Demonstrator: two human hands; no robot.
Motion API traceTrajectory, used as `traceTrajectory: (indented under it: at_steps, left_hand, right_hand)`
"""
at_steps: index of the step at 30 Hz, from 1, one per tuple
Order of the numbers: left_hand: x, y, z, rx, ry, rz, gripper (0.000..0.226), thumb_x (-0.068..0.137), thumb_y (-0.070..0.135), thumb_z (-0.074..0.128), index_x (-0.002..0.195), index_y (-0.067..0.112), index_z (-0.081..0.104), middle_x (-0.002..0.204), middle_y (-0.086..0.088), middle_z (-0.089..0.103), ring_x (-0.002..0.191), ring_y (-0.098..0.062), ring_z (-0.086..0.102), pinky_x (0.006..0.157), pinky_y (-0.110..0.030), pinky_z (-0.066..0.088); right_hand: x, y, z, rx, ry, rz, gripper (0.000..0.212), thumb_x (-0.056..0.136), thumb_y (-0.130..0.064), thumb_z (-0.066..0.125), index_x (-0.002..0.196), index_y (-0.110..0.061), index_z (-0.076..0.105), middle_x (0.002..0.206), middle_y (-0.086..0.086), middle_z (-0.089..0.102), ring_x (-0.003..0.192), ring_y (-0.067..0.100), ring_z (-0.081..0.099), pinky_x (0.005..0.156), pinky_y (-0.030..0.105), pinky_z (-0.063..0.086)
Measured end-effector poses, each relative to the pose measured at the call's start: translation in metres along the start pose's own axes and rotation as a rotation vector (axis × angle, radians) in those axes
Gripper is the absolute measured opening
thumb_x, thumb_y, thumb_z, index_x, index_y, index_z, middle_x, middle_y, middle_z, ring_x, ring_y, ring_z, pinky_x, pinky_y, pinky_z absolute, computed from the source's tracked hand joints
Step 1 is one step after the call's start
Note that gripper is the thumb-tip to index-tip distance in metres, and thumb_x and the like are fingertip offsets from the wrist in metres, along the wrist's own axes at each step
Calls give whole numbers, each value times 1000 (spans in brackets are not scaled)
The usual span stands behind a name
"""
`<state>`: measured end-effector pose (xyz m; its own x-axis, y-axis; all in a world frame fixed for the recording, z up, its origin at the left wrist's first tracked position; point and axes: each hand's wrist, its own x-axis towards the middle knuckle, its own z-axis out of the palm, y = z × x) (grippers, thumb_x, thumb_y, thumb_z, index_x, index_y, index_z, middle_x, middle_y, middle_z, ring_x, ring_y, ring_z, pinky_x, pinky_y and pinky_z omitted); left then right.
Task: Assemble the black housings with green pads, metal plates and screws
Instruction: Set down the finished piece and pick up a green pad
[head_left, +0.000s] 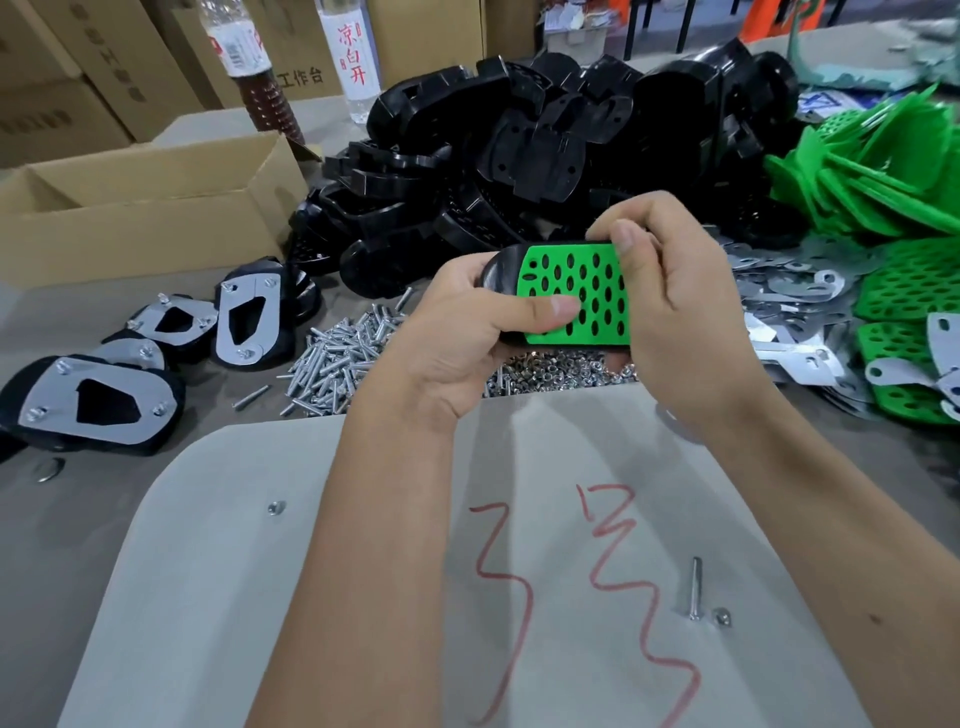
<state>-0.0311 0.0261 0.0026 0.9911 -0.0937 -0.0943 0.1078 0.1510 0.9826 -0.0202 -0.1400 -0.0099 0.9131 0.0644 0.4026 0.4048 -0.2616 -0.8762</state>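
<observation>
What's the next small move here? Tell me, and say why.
Probably press the perforated green pad flat into the black plastic housing. Both hands, left hand and right hand, grip the pair, thumbs on the pad, and it carries no metal plate or screws yet.

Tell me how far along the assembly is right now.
Done: a few finished units lie at the left with metal plates screwed on. In hand: both the left hand and the right hand hold a black housing with a green pad pressed on it; no plate or screws visible yet. Left: big piles of housings, pads, plates and screws.
</observation>
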Motion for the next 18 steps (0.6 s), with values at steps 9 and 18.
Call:
traceTrajectory:
  at_steps: [9, 18]
  left_hand:
    - [2, -5, 16, -112, 106, -6, 37, 76, -13, 75, 113, -7, 67, 97, -15, 78, 85, -27, 78, 69, -31, 62]
    - [-1, -7, 9, -114, -30, -37, 41, 72, 9, 76, 113, 8, 70, 106, -10, 78, 94, -22, 76, 81, -35, 64]
  right_hand:
    - [5, 5, 5, -194, 134, 166, 67, 111, -50, 41, 55, -17, 24, 37, -12, 31, 38, 11, 32, 39, 20, 24]
    - [1, 1, -3, 120, 82, 115, 57, 108, -47, 47, 64, -21, 23, 58, -6, 28, 57, 20, 26, 51, 40, 22]
